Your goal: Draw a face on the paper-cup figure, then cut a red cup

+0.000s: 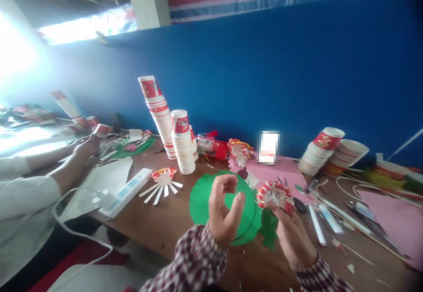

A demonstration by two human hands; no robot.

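My left hand [225, 210] is raised over the green paper circles [201, 197], its fingers curved and apart with nothing between them. In my right hand [292, 234] is a round paper face [276, 196] with a curled red-and-white rim and drawn eyes, pinched at its lower edge. A dark green paper piece [268, 228] hangs or lies just below the face; which one is unclear. Left of the circles, a cut cup piece [164, 182] with white strips fanned out lies on the brown table [155, 226].
Tall paper cup stacks [183, 151] stand behind. More cups [319, 151], pink paper [386, 221], pens [317, 225] and cables are at right. A white power strip [127, 193] lies left, near another person's arms [71, 164]. A blue partition [264, 76] rises behind.
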